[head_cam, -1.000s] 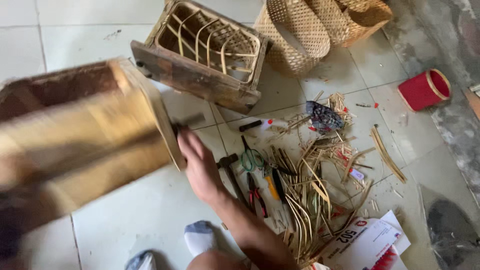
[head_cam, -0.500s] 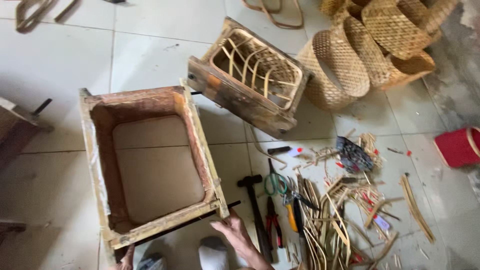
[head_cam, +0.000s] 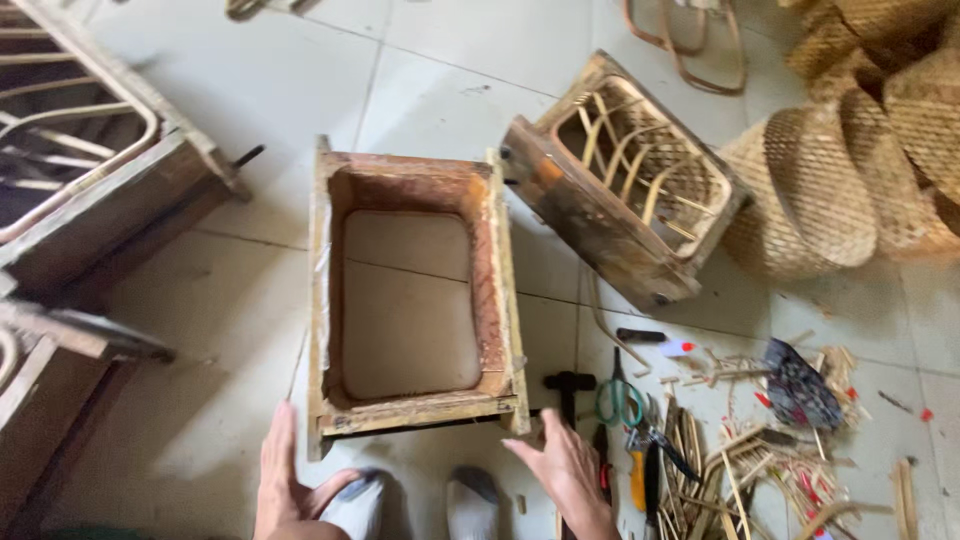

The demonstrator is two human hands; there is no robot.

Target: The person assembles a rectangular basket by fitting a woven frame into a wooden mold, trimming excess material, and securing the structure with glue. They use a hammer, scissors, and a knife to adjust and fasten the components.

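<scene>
Your left hand (head_cam: 285,480) lies flat and open at the near left corner of the wooden box frame (head_cam: 412,290); your right hand (head_cam: 565,470) spreads open at its near right corner, gripping nothing. The frame stands on the tiled floor (head_cam: 450,60), open and empty. It looks stiff, rough and fairly heavy: take it by both side walls. Beyond it, another frame (head_cam: 625,180) holds bent rattan ribs.

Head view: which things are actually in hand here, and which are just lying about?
In hand:
- empty wooden box frame, open side up on the tiled floor
- left hand at its near left corner
- right hand at its near right corner

Lying about:
- second frame with rattan ribs
- woven baskets
- hammer
- green-handled scissors
- rattan offcuts
</scene>
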